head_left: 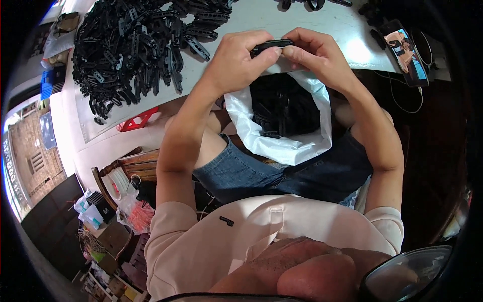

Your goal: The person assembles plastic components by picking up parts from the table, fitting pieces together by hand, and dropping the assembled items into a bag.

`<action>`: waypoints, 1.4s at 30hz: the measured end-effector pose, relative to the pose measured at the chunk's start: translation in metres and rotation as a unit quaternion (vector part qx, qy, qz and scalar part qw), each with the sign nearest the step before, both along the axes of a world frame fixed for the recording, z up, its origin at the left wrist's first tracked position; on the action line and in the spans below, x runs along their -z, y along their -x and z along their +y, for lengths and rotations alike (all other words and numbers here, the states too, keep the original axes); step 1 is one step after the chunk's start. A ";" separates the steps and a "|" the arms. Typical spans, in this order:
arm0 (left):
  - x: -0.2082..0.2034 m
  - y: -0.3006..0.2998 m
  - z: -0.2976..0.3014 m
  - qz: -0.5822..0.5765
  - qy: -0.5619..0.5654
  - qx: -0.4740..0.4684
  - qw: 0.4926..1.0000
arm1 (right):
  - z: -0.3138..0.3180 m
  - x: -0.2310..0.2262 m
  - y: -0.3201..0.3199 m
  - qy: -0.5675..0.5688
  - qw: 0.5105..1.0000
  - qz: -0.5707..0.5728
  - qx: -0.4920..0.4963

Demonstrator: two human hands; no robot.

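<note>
Between my two hands, over the near edge of the table, is a small elongated black plastic part. My left hand grips its left end, with the thumb along the near side. At its right end, my right hand pinches it between thumb and fingers. Below my hands a white sack with its rim rolled outward sits between my legs. Many black plastic parts lie inside the sack. How the pieces of the held part fit together is too small to tell.
A big heap of similar black parts covers the left of the white table. A phone with a lit screen and a cable is at the right edge. A red plastic item shows under the table, above a wooden chair.
</note>
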State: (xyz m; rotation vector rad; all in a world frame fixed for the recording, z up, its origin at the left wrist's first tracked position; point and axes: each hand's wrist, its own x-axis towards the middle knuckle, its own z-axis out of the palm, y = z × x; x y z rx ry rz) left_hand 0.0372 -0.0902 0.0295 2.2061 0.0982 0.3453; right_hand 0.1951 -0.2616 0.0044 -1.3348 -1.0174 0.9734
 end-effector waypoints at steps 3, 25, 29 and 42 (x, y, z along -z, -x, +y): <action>-0.016 0.010 0.006 0.068 -0.119 0.011 0.990 | -0.002 -0.001 -0.005 0.029 0.999 -0.010 -0.031; -0.025 0.053 0.046 0.118 -0.266 -0.183 0.939 | 0.014 -0.006 -0.063 0.123 0.788 -0.547 0.253; -0.023 0.042 0.035 0.138 -0.217 -0.172 0.951 | 0.006 -0.022 -0.049 0.150 0.826 -0.498 0.219; -0.003 0.000 -0.005 0.130 -0.027 -0.180 0.975 | 0.020 0.030 -0.034 -0.013 0.805 -0.525 0.277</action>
